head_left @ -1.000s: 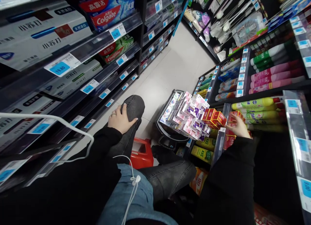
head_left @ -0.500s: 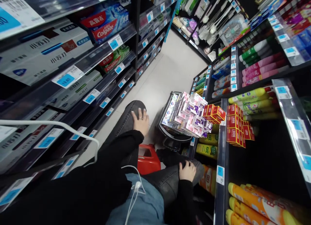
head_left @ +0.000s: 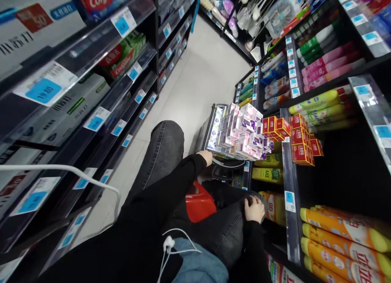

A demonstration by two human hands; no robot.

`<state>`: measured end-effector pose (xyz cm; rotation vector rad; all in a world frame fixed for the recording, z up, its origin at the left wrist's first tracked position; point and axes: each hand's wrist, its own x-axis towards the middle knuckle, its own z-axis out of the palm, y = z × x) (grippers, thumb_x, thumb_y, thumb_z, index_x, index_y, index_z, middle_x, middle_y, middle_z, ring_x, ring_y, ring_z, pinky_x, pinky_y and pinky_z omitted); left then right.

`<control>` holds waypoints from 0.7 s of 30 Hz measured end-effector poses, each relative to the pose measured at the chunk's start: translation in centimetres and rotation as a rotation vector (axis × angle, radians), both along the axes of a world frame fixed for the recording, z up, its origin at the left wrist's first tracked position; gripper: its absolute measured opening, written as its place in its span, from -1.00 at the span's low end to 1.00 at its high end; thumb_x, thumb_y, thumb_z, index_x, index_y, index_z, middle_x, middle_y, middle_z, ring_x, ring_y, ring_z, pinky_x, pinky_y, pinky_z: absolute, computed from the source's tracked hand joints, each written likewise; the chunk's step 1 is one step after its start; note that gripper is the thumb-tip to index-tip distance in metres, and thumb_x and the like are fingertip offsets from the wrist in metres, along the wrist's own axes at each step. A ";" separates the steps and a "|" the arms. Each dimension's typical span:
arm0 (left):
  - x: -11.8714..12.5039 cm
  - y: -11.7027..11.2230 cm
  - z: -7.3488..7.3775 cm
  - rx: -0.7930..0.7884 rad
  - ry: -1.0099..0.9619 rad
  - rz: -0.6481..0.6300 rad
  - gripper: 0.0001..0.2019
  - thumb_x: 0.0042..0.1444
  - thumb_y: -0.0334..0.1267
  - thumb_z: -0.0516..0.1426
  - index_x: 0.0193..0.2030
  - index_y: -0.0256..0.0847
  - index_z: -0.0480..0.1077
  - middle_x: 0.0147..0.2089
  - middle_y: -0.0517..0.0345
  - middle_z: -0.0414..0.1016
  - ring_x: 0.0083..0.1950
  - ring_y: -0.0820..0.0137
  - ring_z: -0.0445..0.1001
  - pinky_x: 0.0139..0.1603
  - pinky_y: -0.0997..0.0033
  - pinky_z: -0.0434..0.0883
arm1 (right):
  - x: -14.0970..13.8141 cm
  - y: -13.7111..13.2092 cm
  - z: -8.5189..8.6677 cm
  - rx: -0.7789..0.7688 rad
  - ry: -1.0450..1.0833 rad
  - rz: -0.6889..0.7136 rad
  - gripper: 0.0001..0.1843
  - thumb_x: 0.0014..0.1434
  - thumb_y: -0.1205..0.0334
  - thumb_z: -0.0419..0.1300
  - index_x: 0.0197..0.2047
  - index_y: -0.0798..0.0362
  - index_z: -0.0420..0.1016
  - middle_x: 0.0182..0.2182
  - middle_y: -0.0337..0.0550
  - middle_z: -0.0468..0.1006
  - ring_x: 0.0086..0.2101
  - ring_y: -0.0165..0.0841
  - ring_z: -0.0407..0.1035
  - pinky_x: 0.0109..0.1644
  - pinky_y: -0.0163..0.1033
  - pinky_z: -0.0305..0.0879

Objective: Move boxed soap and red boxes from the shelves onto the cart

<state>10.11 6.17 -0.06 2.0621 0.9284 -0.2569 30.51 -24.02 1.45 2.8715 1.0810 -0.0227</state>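
My left hand point(head_left: 206, 157) reaches forward to the near left edge of a dark shopping basket point(head_left: 202, 139). Its fingers look curled over the rim, though their tips are hidden. Pink and white LUX soap boxes point(head_left: 241, 130) fill the basket in a stack. Beside them, red and yellow small boxes point(head_left: 276, 127) stand at the shelf edge. My right hand point(head_left: 255, 208) lies on my right knee with its fingers spread, holding nothing. Between my legs is a red plastic stool point(head_left: 200, 203), partly covered by my left sleeve.
On the left, a shelf holds toothpaste boxes point(head_left: 124, 56) above price tags. The right shelf carries more red boxes point(head_left: 301, 142), orange spray cans point(head_left: 342, 238) and yellow AXE bottles point(head_left: 267, 175). Grey floor point(head_left: 210, 67) runs between them. A white cable point(head_left: 76, 171) crosses at left.
My left hand has left my left knee and moved forward and right to the basket's edge. My right hand stays on the right knee. The view has shifted slightly.
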 end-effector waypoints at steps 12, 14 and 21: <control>0.6 -0.2 2.1 -0.031 0.039 0.035 -0.58 0.16 -0.31 0.13 0.13 -0.49 0.39 0.14 -0.44 0.42 0.18 -0.01 0.39 0.19 0.00 0.29 | 12.0 16.5 19.4 0.417 -0.143 0.215 -0.40 0.00 -0.10 0.15 -0.02 0.16 0.48 -0.11 0.07 0.51 -0.29 -0.25 0.41 -0.04 -0.06 0.35; 0.6 -0.3 2.3 -0.039 0.029 0.044 -0.59 0.19 -0.32 0.11 0.14 -0.51 0.38 0.15 -0.45 0.40 0.19 -0.01 0.38 0.21 -0.02 0.26 | 14.0 21.5 21.6 0.293 -0.104 0.312 -0.34 -0.07 -0.03 0.21 0.06 0.17 0.44 -0.06 0.08 0.49 -0.29 -0.24 0.42 -0.07 -0.07 0.38; 0.4 0.4 2.3 -0.065 0.049 0.079 -0.61 0.16 -0.31 0.14 0.12 -0.42 0.41 0.15 -0.44 0.41 0.20 -0.08 0.38 0.17 -0.15 0.28 | 19.3 34.2 23.6 -0.244 -0.204 0.563 -0.04 -0.32 0.18 0.42 0.21 0.14 0.32 0.08 0.18 0.40 0.03 0.00 0.36 0.15 0.02 0.30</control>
